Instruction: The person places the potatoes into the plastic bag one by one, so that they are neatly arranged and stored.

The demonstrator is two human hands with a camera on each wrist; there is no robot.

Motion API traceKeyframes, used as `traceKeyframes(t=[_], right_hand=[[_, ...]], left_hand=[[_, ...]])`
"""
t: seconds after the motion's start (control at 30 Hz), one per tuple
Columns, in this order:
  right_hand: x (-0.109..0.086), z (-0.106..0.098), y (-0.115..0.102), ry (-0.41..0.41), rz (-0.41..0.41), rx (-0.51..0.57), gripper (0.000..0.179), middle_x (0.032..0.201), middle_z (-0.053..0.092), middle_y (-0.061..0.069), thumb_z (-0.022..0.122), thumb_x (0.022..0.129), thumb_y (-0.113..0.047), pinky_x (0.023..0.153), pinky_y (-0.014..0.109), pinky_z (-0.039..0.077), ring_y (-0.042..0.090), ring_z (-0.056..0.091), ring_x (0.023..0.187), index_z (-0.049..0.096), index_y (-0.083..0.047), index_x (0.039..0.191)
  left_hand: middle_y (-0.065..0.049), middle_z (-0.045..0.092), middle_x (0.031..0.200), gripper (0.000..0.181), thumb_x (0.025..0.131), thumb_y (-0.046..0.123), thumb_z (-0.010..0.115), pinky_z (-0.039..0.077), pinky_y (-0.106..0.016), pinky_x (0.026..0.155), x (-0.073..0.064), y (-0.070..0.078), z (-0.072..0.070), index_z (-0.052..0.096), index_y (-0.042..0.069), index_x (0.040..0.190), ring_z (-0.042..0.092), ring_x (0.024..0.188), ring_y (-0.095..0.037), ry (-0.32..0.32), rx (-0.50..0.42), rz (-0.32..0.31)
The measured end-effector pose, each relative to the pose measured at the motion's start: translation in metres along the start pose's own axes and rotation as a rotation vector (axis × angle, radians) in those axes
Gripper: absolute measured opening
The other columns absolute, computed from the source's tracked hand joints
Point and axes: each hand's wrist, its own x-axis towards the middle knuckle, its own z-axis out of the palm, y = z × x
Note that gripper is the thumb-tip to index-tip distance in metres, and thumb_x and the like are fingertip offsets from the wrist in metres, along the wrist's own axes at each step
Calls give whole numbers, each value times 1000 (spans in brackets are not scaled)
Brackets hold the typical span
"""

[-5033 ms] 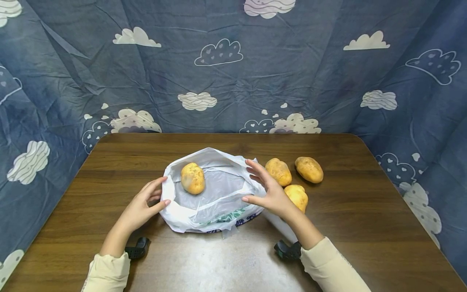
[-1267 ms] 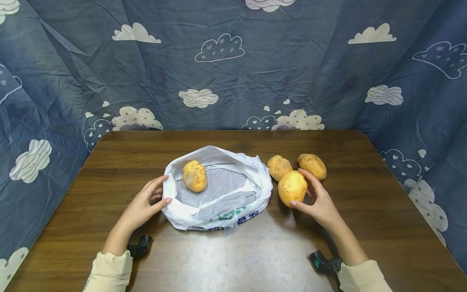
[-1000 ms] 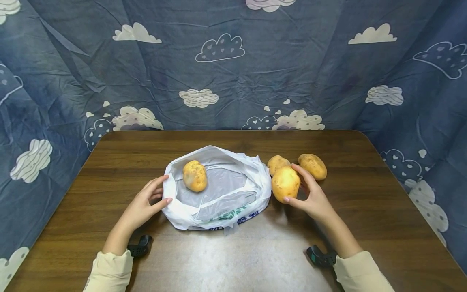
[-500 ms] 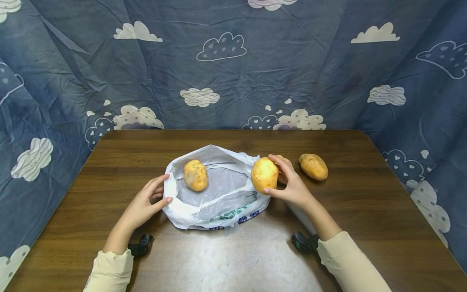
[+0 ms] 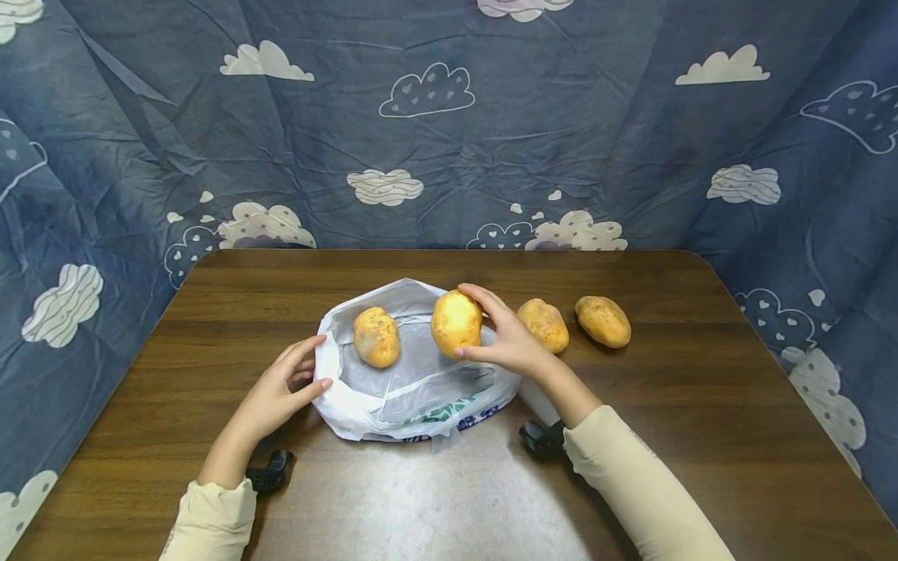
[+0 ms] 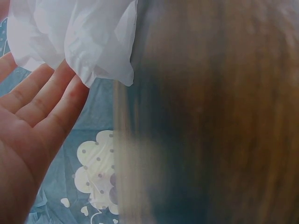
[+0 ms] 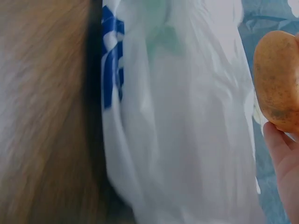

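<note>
A white plastic bag lies with its mouth spread wide, green and blue print on its front side. One potato rests inside it on the left. Above the right part of the opening, my right hand holds another potato between thumb and fingers; the right wrist view shows this held potato at its edge, beside the bag's wall. My left hand touches the bag's left rim, its fingers stretched out against the plastic.
Two more potatoes lie right of the bag: a nearer one and one farther right. Everything stands on a brown wooden table. A blue cloth with clouds hangs behind its far edge.
My right hand has left the bag's right rim, taken the nearest potato from the table, and carried it left over the bag. The left hand has stayed at the left rim.
</note>
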Motion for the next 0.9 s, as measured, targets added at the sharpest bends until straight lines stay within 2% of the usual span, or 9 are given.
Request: traceKeyframes(t=[0.23,0.5,0.57,0.7,0.8,0.9], right_hand=[[18,16,6,-46,29,21,79,136,32,19,75,69,-1,98,42,36,30,38,118,32,5,134],[37,34,47,-79,45,39,82,138,33,10,77,69,-10,95,37,39,23,39,119,31,-6,138],[40,37,52,-94,47,44,83,138,33,9,77,69,-12,94,37,40,24,40,118,31,-7,138],[44,42,52,-118,67,42,84,139,31,9,77,69,-11,94,34,40,22,39,119,30,-7,139],[44,43,41,-134,79,59,82,140,30,14,75,71,-5,96,39,38,26,36,121,29,-2,138],[43,42,29,-139,85,82,80,141,27,19,73,72,-1,97,43,36,31,34,122,28,3,138]], left_hand=[[-29,38,126,57,79,-7,63,44,-51,84,1,-2,0,37,-10,129,51,100,-41,2,-13,16],[-29,38,126,57,79,-7,63,44,-51,83,0,-3,-1,36,-10,129,51,100,-41,2,-6,17],[-28,38,126,57,79,-7,63,44,-51,83,0,-6,0,36,-9,130,51,100,-41,4,-12,22],[-24,38,128,59,80,-3,64,44,-47,85,0,-22,1,37,-3,132,52,102,-37,5,-8,19],[-21,38,129,59,81,1,64,45,-44,85,0,-32,3,37,1,134,52,103,-34,2,-6,16],[-20,38,129,59,82,3,64,45,-44,85,0,-35,3,37,2,134,52,103,-34,1,-15,20]])
